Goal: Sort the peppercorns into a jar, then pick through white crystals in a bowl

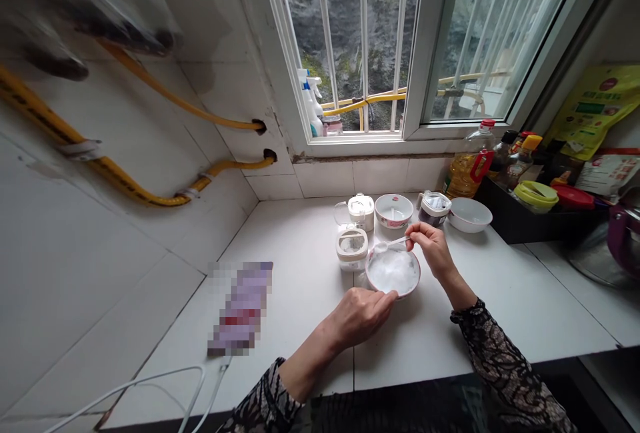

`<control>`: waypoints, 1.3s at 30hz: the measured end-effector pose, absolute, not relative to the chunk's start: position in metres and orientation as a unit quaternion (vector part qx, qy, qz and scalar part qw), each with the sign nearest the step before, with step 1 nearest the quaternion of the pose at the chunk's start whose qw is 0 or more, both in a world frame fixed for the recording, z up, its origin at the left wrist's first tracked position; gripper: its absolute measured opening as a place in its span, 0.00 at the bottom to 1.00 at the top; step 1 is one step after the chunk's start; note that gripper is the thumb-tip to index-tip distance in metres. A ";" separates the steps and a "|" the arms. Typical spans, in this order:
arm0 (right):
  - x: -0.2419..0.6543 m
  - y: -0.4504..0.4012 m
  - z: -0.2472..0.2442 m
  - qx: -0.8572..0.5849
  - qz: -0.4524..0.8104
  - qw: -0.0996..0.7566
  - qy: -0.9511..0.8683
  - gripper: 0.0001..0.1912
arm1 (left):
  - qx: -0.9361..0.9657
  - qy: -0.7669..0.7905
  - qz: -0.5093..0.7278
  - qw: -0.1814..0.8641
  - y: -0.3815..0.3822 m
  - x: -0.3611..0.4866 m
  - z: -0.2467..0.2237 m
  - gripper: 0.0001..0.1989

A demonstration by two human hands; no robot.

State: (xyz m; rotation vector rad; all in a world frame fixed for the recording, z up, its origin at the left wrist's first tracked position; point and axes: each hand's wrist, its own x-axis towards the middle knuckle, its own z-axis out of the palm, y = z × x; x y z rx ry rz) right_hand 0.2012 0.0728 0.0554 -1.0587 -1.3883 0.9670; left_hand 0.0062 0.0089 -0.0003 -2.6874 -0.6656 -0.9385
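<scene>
A small bowl (393, 272) with a pink rim stands on the white tiled counter, holding white powdery or grainy stuff. My left hand (365, 313) is closed on the bowl's near rim. Between the fingertips of my right hand (430, 246) is the handle of a white spoon (393, 243); its head hangs over the far left part of the bowl. Just left of the bowl sits a clear-lidded seasoning jar (351, 250). Behind it is another white jar (362, 212) with its clear lid tipped up. A flowered bowl (394, 212) stands behind the one I hold.
A dark-filled seasoning jar (434, 208) and a white bowl (470, 215) stand at the back right. Beyond them are an oil bottle (465, 166) and a black rack (530, 220) of sauces. A blurred-out phone-like object (243, 310) with a white cable lies left.
</scene>
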 end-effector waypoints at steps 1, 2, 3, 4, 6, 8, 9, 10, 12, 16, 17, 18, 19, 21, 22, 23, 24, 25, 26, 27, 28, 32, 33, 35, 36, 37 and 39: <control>0.197 0.071 0.056 -0.433 0.397 0.548 -0.595 0.06 | -0.913 -0.226 -0.321 0.110 0.009 0.006 0.000 0.10; 0.192 0.069 0.056 -0.423 0.379 0.553 -0.610 0.06 | -0.913 -0.226 -0.323 0.110 0.009 0.006 0.000 0.10; 0.187 0.066 0.055 -0.416 0.351 0.555 -0.628 0.06 | -0.912 -0.226 -0.325 0.110 0.009 0.007 0.000 0.10; 0.182 0.064 0.055 -0.413 0.312 0.554 -0.652 0.06 | -0.911 -0.227 -0.325 0.111 0.009 0.007 0.000 0.10; 0.172 0.059 0.052 -0.399 0.207 0.531 -0.718 0.05 | -0.911 -0.229 -0.325 0.112 0.009 0.007 0.000 0.11; 0.165 0.057 0.050 -0.361 0.103 0.487 -0.789 0.08 | -0.910 -0.229 -0.325 0.113 0.009 0.007 -0.001 0.11; 0.163 0.057 0.049 -0.338 0.065 0.465 -0.816 0.09 | -0.910 -0.228 -0.326 0.114 0.009 0.007 -0.001 0.11; 0.163 0.057 0.049 -0.320 0.040 0.449 -0.833 0.10 | -0.911 -0.228 -0.325 0.114 0.009 0.007 -0.001 0.11; 0.165 0.058 0.050 -0.315 0.023 0.448 -0.836 0.11 | -0.912 -0.229 -0.321 0.115 0.009 0.007 -0.001 0.11; 0.181 0.058 0.057 -0.375 0.041 0.503 -0.778 0.09 | -0.915 -0.232 -0.309 0.116 0.008 0.007 0.001 0.11; 0.186 0.057 0.059 -0.388 0.042 0.508 -0.768 0.09 | -0.915 -0.231 -0.309 0.116 0.008 0.007 0.001 0.11; 0.190 0.057 0.060 -0.398 0.041 0.506 -0.764 0.09 | -0.914 -0.232 -0.311 0.116 0.008 0.007 0.001 0.11; 0.194 0.057 0.060 -0.402 0.037 0.500 -0.766 0.10 | -0.913 -0.232 -0.315 0.117 0.008 0.007 0.001 0.11; 0.198 0.057 0.059 -0.403 0.025 0.480 -0.779 0.10 | -0.911 -0.232 -0.320 0.118 0.008 0.006 0.001 0.11; 0.199 0.057 0.058 -0.401 0.018 0.470 -0.786 0.10 | -0.910 -0.233 -0.320 0.118 0.008 0.006 0.000 0.11; 0.199 0.058 0.057 -0.399 0.012 0.460 -0.793 0.09 | -0.911 -0.234 -0.319 0.119 0.008 0.006 0.000 0.11; 0.198 0.058 0.055 -0.396 0.006 0.451 -0.800 0.09 | -0.911 -0.234 -0.318 0.118 0.008 0.006 0.000 0.11; 0.196 0.058 0.053 -0.394 0.004 0.443 -0.805 0.09 | -0.912 -0.235 -0.316 0.117 0.008 0.006 0.000 0.11; 0.195 0.059 0.051 -0.394 0.006 0.434 -0.810 0.09 | -0.912 -0.235 -0.315 0.115 0.008 0.006 0.000 0.11; 0.193 0.059 0.049 -0.396 0.011 0.426 -0.813 0.09 | -0.912 -0.236 -0.315 0.112 0.008 0.006 0.000 0.11; 0.192 0.060 0.047 -0.400 0.021 0.421 -0.814 0.10 | -0.913 -0.235 -0.316 0.110 0.008 0.006 0.000 0.11; 0.191 0.062 0.044 -0.440 0.079 0.436 -0.781 0.10 | -0.913 -0.232 -0.319 0.106 0.008 0.006 0.000 0.11; 0.192 0.063 0.045 -0.454 0.097 0.448 -0.764 0.10 | -0.913 -0.231 -0.320 0.107 0.008 0.006 0.000 0.11; 0.195 0.065 0.046 -0.480 0.149 0.467 -0.728 0.09 | -0.912 -0.228 -0.323 0.109 0.008 0.006 0.000 0.12; 0.196 0.066 0.046 -0.490 0.183 0.472 -0.709 0.09 | -0.912 -0.227 -0.323 0.111 0.008 0.006 0.001 0.12; 0.198 0.066 0.047 -0.498 0.216 0.474 -0.693 0.09 | -0.912 -0.226 -0.323 0.111 0.008 0.006 0.001 0.12; 0.200 0.067 0.048 -0.508 0.252 0.475 -0.672 0.08 | -0.913 -0.226 -0.321 0.112 0.008 0.006 0.001 0.13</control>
